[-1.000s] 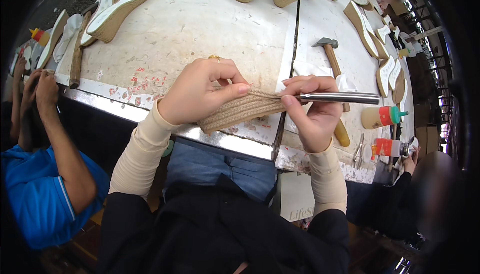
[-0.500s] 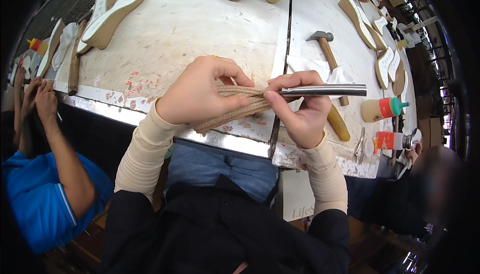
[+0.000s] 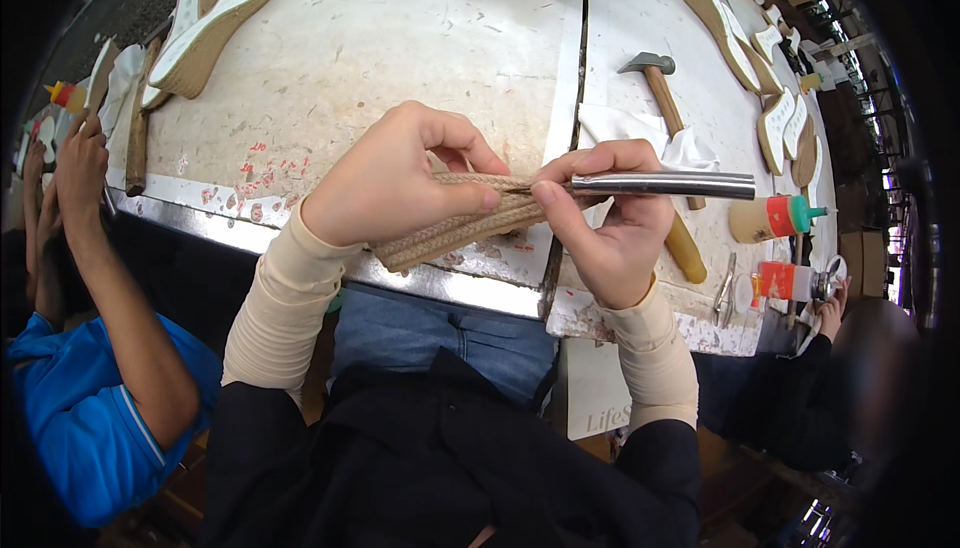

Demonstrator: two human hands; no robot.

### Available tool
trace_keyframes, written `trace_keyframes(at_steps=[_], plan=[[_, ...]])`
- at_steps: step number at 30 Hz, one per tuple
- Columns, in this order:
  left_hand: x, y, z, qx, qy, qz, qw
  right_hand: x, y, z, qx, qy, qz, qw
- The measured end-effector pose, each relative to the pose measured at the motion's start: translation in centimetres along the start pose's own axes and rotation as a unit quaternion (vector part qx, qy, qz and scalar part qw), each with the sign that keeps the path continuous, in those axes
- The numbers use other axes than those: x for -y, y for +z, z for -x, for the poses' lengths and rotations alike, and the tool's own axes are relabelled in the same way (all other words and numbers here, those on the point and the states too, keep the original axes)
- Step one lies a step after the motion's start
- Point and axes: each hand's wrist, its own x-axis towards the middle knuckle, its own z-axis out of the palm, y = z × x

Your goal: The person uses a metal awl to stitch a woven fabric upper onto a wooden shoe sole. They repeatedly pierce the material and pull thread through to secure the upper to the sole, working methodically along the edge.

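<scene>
My left hand point(image 3: 385, 178) is closed around a shoe sole point(image 3: 450, 235) wrapped in tan braided cord, which I hold over the table's near edge. Its thumb presses on the braided side. In my right hand point(image 3: 612, 233) is a thin-tipped tool with a shiny metal tube handle point(image 3: 680, 184), pinched between thumb and fingers. The handle sticks out to the right. The dark tip meets the braid close to my left thumb; how deep it goes I cannot tell. Part of the sole is covered by both hands.
Beyond my right hand lie a hammer point(image 3: 655, 83), a white cloth point(image 3: 690, 151), a glue bottle with a green cap point(image 3: 765, 218) and metal tweezers point(image 3: 725, 288). White-topped wedge soles point(image 3: 220, 28) stand farther off. A person in blue point(image 3: 110, 398) works at left, another at right.
The tool's handle and my right hand have shifted slightly right. My left hand still grips the sole. At left, the co-worker's nearer hand has risen.
</scene>
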Motion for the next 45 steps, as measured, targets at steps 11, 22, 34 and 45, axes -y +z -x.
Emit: trace_keyframes(at_steps=[11,22,34,45], plan=[[0.5,0.3,-0.4,0.008,-0.033,0.063,0.997,0.0,0.7,-0.1,-0.035,-0.017,0.018,0.999],[0.3,0.2,-0.2,0.029,-0.005,0.038,0.999,-0.3,0.1,0.0,-0.007,-0.024,-0.017,1.0],[0.5,0.8,-0.1,-0.025,0.019,0.003,0.999,0.1,1.1,-0.1,-0.074,-0.021,0.035,0.996],[0.2,0.3,-0.2,0.016,-0.013,0.032,0.999,0.0,0.1,-0.4,-0.018,-0.023,-0.005,1.0]])
